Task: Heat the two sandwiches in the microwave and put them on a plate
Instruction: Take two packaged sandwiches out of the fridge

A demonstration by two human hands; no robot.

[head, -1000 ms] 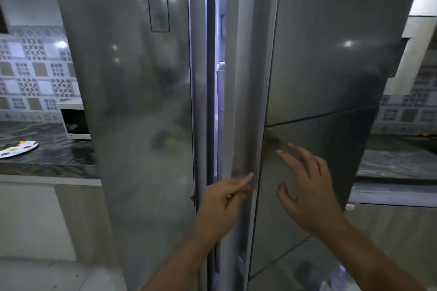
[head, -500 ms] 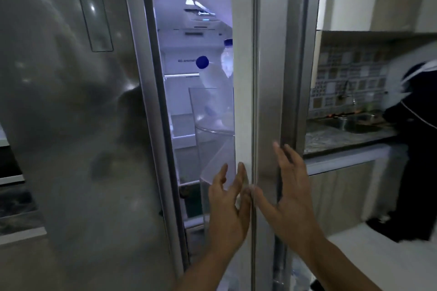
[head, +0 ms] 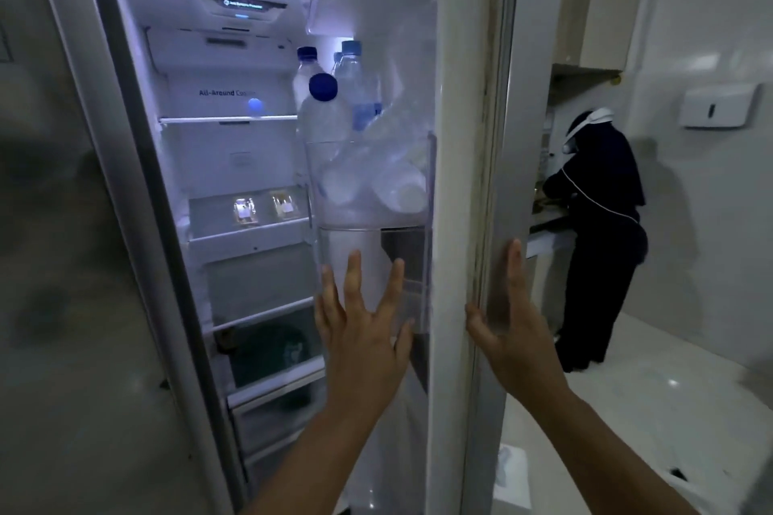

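Sandwiches [head: 263, 208], likely two soft, light wrapped packs, need gentle side grips; my left hand [head: 362, 334] spread empty, right hand [head: 508, 330] flat on fridge door [head: 456, 180].

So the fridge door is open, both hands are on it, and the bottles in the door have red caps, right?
Not quite: the caps are blue, not red. The head view shows the bottles with blue caps in the open fridge door, with the left hand and right hand on it.

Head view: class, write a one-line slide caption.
Both hands, left and right, push the fridge door open.
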